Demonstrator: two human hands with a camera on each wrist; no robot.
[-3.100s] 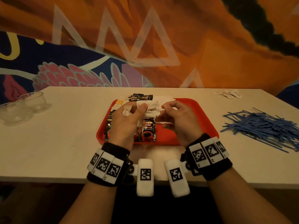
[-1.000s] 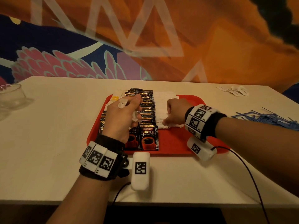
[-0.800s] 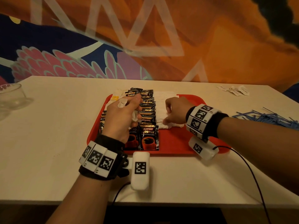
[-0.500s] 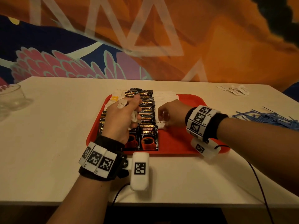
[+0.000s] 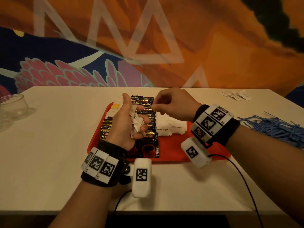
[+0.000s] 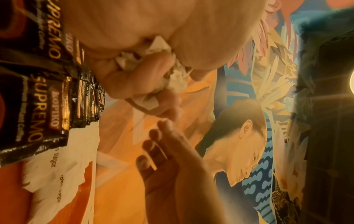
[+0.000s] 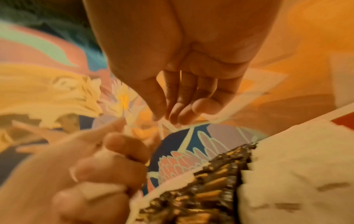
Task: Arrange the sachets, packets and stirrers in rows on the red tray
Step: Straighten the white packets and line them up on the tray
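— Sachets point(image 5: 137, 123): we have a crumpled white bunch clenched in our left hand point(image 5: 126, 122), raised over the red tray point(image 5: 174, 150). They look light, soft and easily creased, so we'd take each by an edge.

— And our right hand point(image 5: 174, 104)? Its fingertips point(image 6: 162, 123) are drawn together right at the bunch; whether they already pinch a sachet, we cannot tell.

— Dark coffee packets point(image 5: 149, 145) fill the tray's left side, with brown sugar sachets point(image 5: 171, 127) beside them. Blue stirrers point(image 5: 276, 127) lie heaped on the surface, well apart to the right.

— Nothing blocks the bare red patch nearer us. A glass bowl point(image 5: 14, 104) sits far left.
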